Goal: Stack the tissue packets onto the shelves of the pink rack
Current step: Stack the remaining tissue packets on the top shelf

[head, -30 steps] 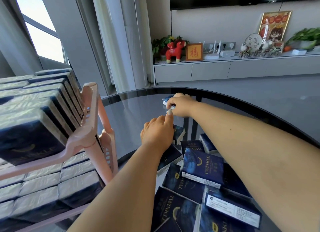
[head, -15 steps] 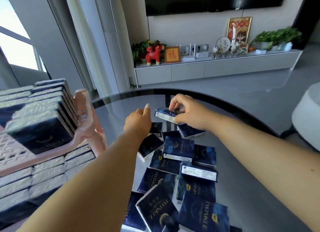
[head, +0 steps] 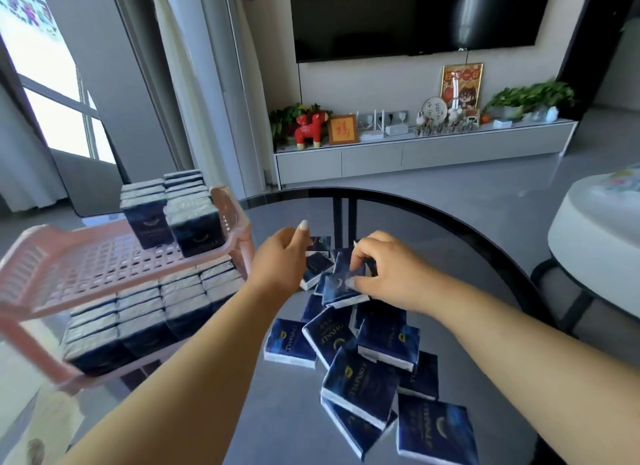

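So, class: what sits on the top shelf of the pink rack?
Two rows of dark blue tissue packets stand at the far end of the top shelf; the near part shows bare lattice. How many packets each row holds is hidden behind the front ones.

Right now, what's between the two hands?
In the head view, dark blue tissue packets lie between the left hand and the right hand on the table.

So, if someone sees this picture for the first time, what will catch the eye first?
Probably the heap of dark blue tissue packets scattered on the round grey table, with both hands over its far end: the right hand pinches one packet, and the left hand hovers beside it. Next comes the pink rack at the left, its lower shelf packed with packets and its top shelf mostly bare.
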The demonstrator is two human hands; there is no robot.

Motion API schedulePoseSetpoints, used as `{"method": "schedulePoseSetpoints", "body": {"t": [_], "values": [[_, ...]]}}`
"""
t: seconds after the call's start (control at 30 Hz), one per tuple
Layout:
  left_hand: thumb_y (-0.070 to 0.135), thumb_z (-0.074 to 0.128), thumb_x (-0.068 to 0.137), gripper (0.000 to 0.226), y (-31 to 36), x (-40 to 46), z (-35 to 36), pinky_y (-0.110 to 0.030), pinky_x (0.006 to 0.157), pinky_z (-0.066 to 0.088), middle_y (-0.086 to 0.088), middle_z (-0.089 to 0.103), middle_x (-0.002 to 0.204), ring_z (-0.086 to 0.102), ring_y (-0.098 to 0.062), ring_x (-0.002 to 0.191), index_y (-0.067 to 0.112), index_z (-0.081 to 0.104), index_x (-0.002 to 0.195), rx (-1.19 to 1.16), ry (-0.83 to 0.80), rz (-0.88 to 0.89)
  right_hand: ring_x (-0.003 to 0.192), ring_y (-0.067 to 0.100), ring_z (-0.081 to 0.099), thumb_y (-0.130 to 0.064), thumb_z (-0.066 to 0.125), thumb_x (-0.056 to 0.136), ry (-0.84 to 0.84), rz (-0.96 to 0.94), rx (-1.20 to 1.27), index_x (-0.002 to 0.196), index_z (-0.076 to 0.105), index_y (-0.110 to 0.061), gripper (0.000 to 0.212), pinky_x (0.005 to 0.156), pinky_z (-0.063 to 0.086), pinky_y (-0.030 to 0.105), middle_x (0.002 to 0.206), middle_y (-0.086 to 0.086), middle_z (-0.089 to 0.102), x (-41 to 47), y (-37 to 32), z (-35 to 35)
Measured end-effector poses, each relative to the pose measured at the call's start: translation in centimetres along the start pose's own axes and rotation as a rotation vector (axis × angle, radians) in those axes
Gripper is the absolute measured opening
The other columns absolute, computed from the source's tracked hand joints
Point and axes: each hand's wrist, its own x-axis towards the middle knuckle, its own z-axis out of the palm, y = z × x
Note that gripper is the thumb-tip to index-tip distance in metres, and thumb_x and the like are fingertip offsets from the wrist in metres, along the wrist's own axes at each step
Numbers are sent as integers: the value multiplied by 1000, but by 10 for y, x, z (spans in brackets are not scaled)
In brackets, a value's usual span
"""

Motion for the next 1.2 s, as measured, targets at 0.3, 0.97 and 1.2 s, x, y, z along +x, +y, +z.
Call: {"method": "schedulePoseSetpoints", "body": {"t": [0.3,0.97,1.2], "values": [[43,50,97,42,-25,-91,-29,-35,68,47,-14,67,84,58,-27,71,3,63,96,9,-49,-77,80,7,59,-48,66,77,-110,151,114,83,58,-32,19,78,53,33,88,-11,61,-77,-29,-3],[27,65,91,18,-50,-199,-22,-39,87,56,-1,71,95,70,-17,90,18,63,107,-340,-49,-309,97,16,49,-40,61,79,31,287,22,102,47,-26,31,73,36,27,99,-8,58,-128,-67,50],[25,54,87,36,-37,-202,-30,-32,81,57,-14,72,109,69,-26,101,6,63,116,-832,-248,-266,64,9,53,-40,48,95,-212,379,810,75,67,-20,33,63,41,27,65,-6,64,-130,-90,60]]}}
